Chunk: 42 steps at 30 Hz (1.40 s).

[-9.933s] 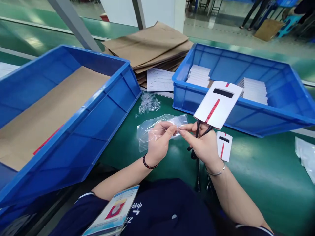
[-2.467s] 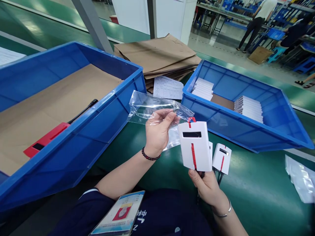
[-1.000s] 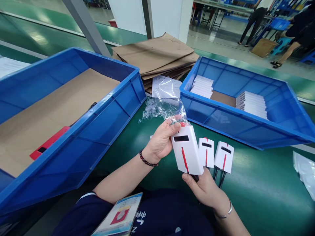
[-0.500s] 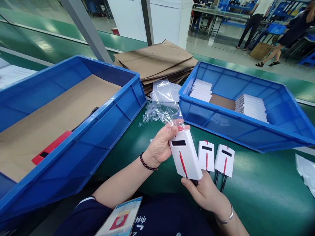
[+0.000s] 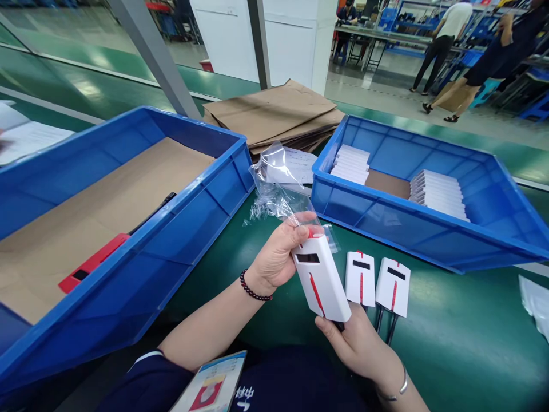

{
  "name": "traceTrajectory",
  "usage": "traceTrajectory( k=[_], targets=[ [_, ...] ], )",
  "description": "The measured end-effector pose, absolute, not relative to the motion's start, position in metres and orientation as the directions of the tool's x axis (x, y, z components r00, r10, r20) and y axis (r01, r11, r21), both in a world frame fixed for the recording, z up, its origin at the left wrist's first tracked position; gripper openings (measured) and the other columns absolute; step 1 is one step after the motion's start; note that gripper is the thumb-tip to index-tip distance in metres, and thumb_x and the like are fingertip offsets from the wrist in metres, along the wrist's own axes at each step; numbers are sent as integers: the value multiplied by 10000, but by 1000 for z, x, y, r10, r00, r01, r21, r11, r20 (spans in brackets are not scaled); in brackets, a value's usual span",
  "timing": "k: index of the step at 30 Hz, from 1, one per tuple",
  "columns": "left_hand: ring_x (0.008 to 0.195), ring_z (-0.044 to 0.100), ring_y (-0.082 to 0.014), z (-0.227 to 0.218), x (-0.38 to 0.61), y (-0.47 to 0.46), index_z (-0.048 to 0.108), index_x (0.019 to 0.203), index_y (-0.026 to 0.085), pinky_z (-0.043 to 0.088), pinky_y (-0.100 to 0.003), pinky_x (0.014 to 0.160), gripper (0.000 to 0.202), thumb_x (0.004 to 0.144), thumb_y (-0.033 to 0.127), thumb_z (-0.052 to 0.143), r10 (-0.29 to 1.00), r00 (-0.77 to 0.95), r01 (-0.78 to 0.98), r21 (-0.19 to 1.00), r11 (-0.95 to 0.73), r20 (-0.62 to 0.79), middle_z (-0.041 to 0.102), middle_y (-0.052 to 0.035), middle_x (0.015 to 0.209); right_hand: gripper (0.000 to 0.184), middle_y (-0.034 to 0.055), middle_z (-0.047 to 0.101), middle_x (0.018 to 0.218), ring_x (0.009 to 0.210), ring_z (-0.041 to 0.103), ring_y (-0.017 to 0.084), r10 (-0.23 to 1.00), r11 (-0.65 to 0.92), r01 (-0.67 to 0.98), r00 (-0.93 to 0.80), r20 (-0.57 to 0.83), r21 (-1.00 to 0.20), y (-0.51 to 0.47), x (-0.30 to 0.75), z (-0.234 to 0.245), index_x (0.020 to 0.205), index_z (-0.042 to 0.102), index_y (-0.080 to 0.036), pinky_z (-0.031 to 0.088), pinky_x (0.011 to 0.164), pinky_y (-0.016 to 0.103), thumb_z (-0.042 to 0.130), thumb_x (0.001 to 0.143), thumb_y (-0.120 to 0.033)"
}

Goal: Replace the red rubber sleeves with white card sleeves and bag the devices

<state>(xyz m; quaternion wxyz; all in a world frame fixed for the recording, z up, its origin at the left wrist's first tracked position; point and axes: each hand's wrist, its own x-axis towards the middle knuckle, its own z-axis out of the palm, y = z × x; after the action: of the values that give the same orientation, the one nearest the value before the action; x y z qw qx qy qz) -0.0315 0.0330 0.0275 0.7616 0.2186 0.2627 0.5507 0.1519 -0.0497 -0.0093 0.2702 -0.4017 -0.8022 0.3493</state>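
Note:
Between my hands is a white flat device [image 5: 323, 286] with a dark window and a red strip, tilted toward me. My left hand [image 5: 281, 246] is closed on its upper end, where red shows, and a clear plastic bag [image 5: 285, 197] is pinched there too. My right hand [image 5: 362, 343] is closed round the lower end; its fingers are partly hidden beneath. Two similar white devices lie on the green table to the right, a nearer one [image 5: 360, 279] and one beside it [image 5: 393, 288] with black leads.
A blue crate [image 5: 206, 212] at left holds a red device [image 5: 96, 260] with a black lead on cardboard. Another blue crate [image 5: 386, 220] holds stacked white casings [image 5: 437, 191]. Cardboard sheets [image 5: 274, 111] lie behind. A white bag [image 5: 534, 303] rests at right. People stand farther back.
The clear bag has shifted slightly left and spread beside my left hand. Both hands still hold the white device. In the background, a walking person has moved left.

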Motion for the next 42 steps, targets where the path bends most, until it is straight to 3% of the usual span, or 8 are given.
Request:
traceTrajectory(
  k=[4,13,19,26,33,38,42],
  targets=[
    [711,678,-167,24,-32,33,628,989,172,539,-296,707,533,585,358,923,952,277,-726,621,297,-131,699,-10,777,228,110,685,867,707,650,219,838,425,459,-525,147,-780,-50,152,-10,1025,602,-172,481,546,299,438,991,-327],
    [718,670,-176,21,-27,26,639,962,170,516,-297,707,540,560,385,928,948,283,-667,680,305,-147,690,-27,799,187,38,606,698,617,573,187,854,392,400,-494,165,-829,-51,154,-11,931,615,-203,494,576,300,487,975,-332],
    [728,645,-139,24,-19,18,661,878,154,509,-246,715,455,569,353,928,944,287,-697,641,322,-162,696,-28,806,243,11,540,645,574,503,162,884,260,321,-459,90,-911,-55,158,-22,857,591,-206,455,551,281,481,982,-383],
    [939,681,-239,23,-14,7,683,1036,162,529,-296,792,500,652,419,873,916,402,-641,709,293,-15,726,-92,995,354,-66,369,514,431,323,83,898,-54,84,-431,-85,-995,-56,159,-28,804,498,-191,248,409,223,478,974,-501],
    [1014,685,-281,15,-10,-4,617,1206,198,537,-351,850,615,680,411,855,866,499,-575,753,320,13,717,-116,1103,455,-62,384,462,399,321,65,912,-112,-26,-399,-92,-993,-56,161,-35,680,435,-196,245,408,219,490,957,-552],
    [1200,601,-342,15,-10,2,585,1291,205,513,-409,945,817,612,577,847,845,532,-602,723,339,47,644,-155,1281,378,-80,350,485,389,290,61,926,-60,-175,-378,10,-983,-57,160,-34,719,429,-208,231,383,208,512,967,-480],
    [1197,592,-382,22,-8,22,638,1217,145,503,-468,966,929,536,764,766,866,495,-711,604,361,66,669,-180,1216,355,-85,330,503,394,276,55,910,-72,-231,-414,31,-970,-58,157,-30,727,431,-206,218,377,199,512,975,-446]
  ],
)
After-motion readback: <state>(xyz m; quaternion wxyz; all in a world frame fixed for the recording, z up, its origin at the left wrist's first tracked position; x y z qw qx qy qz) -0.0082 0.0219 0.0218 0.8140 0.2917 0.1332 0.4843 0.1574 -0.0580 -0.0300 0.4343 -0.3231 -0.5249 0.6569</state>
